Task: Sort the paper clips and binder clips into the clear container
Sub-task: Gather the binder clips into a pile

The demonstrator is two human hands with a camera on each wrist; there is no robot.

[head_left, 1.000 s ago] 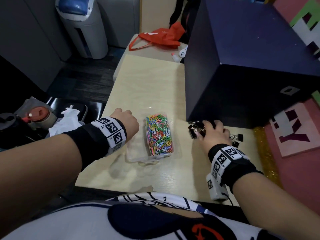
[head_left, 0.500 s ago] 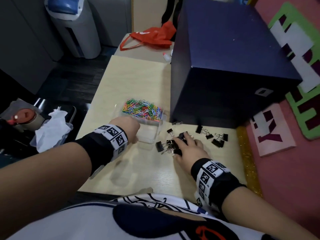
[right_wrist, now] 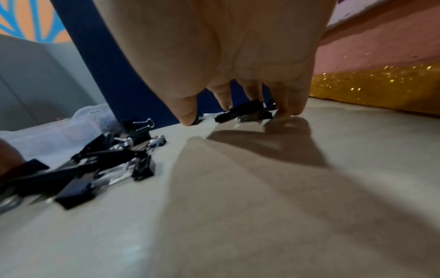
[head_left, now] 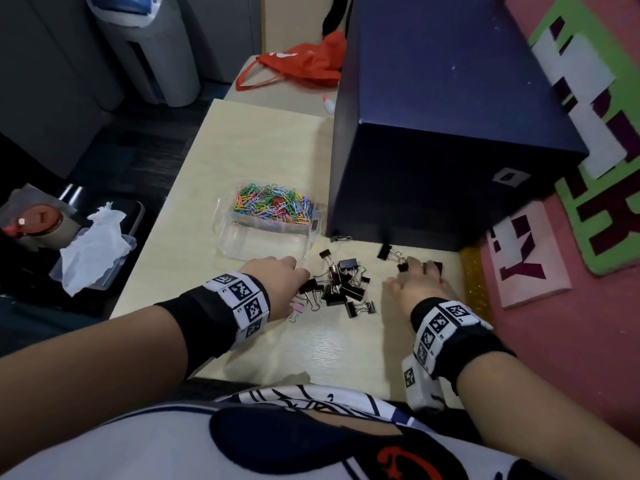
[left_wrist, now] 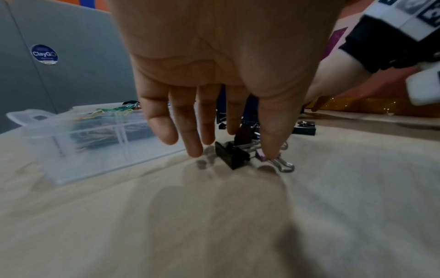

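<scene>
Head view puts the clear container at mid-frame on the pale wooden table, just left of the dark blue box. Its far compartment is full of coloured paper clips; the near compartment shows only clear plastic. Below and right of it, at the centre of the frame, lies a loose pile of black binder clips, with a few strays nearer the box.

At centre left the left hand reaches palm down to the left edge of the pile. From the left wrist view its fingers are nearly straight and spread, tips just above the table, and the thumb tip presses on a pink binder clip beside a black one; nothing is gripped.

At centre right the right hand lies palm down over the stray clips. The right wrist view shows its fingers bent downward with the tips on the table, resting on a black binder clip; whether they actually pinch it I cannot tell.
</scene>
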